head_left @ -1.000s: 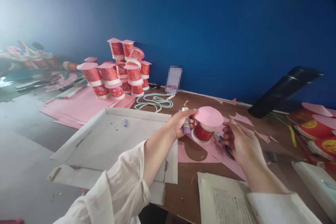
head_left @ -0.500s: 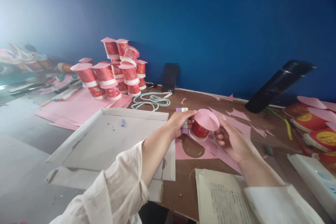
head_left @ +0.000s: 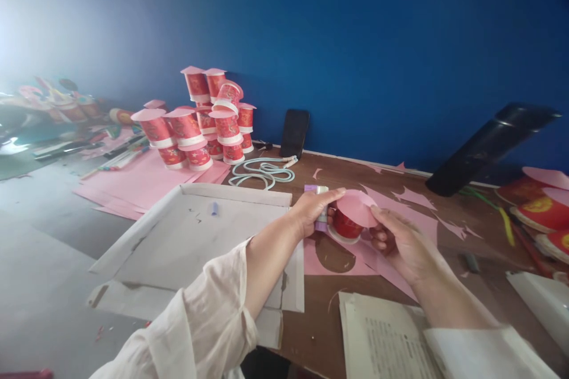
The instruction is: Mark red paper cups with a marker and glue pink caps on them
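Between my two hands is a red paper cup with a white rim at its lower end. A pink paper disc, bent like a shallow cone, covers its top. My left hand is closed on the cup's left side, thumb at the disc's edge. On the right, my right hand pinches the disc's rim, its other fingers curled beside the cup. A white tube with purple ends, like a glue stick, shows behind my left fingers; whether they touch it I cannot tell. Pink paper with a round cutout lies below.
Stacked red cups with pink tops stand at the back left beside pink sheets. A white box lid, coiled cable, phone, black bottle, printed booklet and more red cups surround my hands.
My right thumb and fingers have closed onto the disc's right edge, which they were just beside before. The whole view has shifted slightly, so things sit further right.
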`<control>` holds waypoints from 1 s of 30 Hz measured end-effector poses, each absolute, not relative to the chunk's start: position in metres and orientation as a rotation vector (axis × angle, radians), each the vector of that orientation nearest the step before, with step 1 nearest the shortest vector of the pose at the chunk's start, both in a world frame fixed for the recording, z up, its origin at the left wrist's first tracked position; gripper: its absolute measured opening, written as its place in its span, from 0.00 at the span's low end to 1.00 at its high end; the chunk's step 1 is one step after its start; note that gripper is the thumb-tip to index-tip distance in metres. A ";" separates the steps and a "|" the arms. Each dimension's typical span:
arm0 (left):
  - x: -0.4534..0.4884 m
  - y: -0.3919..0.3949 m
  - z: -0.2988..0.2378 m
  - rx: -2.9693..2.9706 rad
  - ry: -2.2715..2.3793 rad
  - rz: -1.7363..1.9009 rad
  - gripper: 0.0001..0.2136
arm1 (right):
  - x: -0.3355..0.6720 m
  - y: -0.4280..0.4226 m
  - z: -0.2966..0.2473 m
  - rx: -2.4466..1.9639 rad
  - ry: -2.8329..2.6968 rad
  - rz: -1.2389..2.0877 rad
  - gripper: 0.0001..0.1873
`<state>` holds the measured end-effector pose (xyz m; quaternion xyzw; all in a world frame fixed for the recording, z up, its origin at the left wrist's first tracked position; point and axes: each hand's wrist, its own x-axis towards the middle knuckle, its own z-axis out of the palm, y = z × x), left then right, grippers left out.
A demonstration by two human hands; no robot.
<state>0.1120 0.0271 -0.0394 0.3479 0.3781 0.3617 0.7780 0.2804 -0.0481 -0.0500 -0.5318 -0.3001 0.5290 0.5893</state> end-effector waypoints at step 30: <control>0.091 0.094 -0.009 1.474 1.393 1.021 0.17 | 0.289 -0.043 -0.055 -1.313 -0.579 1.047 0.31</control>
